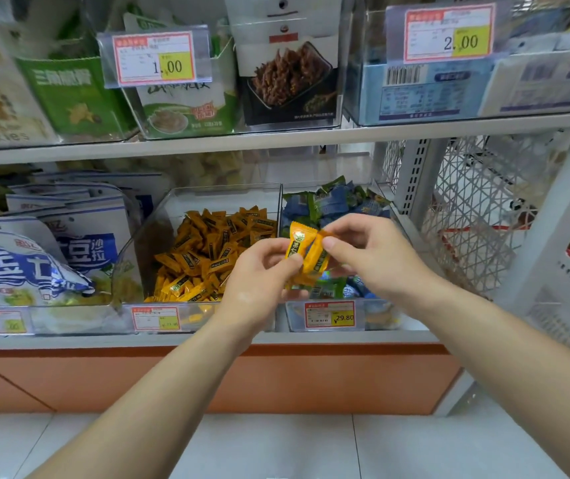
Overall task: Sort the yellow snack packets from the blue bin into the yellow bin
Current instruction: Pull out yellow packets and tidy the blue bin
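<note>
Two yellow packets [306, 252] pinched between left hand [262, 274] and right hand [369, 254] over blue bin [337, 202]; yellow bin [207, 198] already heaped; remaining strays unclear.

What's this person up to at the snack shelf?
They are sorting mixed-up snacks. The left hand and right hand hold yellow snack packets between them, above the front of the clear bin of blue and green packets. The clear bin of yellow packets sits just to its left. The packets in hand have not yet gone into it.
</note>
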`<state>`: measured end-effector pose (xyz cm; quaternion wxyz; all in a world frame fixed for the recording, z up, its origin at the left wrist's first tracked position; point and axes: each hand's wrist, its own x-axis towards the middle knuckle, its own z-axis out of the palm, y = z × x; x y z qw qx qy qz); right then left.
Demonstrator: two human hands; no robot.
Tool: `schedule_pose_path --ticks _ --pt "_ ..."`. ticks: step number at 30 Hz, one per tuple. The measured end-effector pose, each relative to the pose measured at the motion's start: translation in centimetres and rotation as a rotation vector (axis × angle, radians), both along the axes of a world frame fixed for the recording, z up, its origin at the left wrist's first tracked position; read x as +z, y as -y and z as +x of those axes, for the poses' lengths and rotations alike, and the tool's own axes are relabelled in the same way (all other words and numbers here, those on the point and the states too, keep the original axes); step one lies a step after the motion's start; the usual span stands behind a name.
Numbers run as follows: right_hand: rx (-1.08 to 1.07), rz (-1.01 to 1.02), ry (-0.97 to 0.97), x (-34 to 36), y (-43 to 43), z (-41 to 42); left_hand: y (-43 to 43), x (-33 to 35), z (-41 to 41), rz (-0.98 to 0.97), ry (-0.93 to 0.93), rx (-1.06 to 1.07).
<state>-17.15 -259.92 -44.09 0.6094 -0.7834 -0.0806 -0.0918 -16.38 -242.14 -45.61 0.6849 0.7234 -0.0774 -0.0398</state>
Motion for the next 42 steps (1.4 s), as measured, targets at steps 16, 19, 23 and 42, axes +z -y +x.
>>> schedule_pose_path --ticks 16,19,23,42 --pt "0.052 -1.158 0.163 -2.0 -1.0 2.4 -5.6 -2.6 4.4 1.032 0.355 0.256" --pt "-0.033 -1.028 0.116 -1.4 1.2 2.4 -4.5 -2.5 3.9 0.866 0.449 0.184" --pt "-0.211 -1.084 0.099 -1.1 3.9 2.6 -3.7 -3.5 3.2 0.859 0.338 0.005" --pt "-0.037 -1.292 0.195 -2.5 -0.3 3.4 -4.0 -4.5 3.5 0.777 0.326 -0.016"
